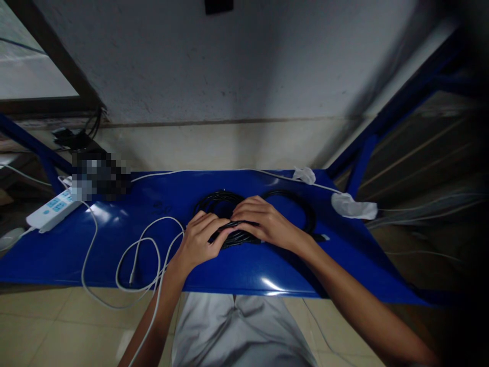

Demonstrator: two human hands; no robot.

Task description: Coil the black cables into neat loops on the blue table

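A coiled black cable (219, 198) lies on the blue shelf, with several loops stacked together. My left hand (202, 234) closes on the near left side of the coil, thumb pointing right. My right hand (262, 219) grips the same strands from the right, its thumb nearly meeting the left one. Part of the coil is hidden under both hands. From its right side a wider loop of black cable (311, 209) extends, and near it a connector (320, 237) with a pale tip rests on the surface.
The blue shelf (244, 280) has blue frame bars (361, 163) at its sides. A white power strip (55, 209) lies at left, beside a pixelated dark object. A white cable (139, 244) loops left of my hands and crosses my left forearm. White crumpled wrappings (353, 206) sit at far right.
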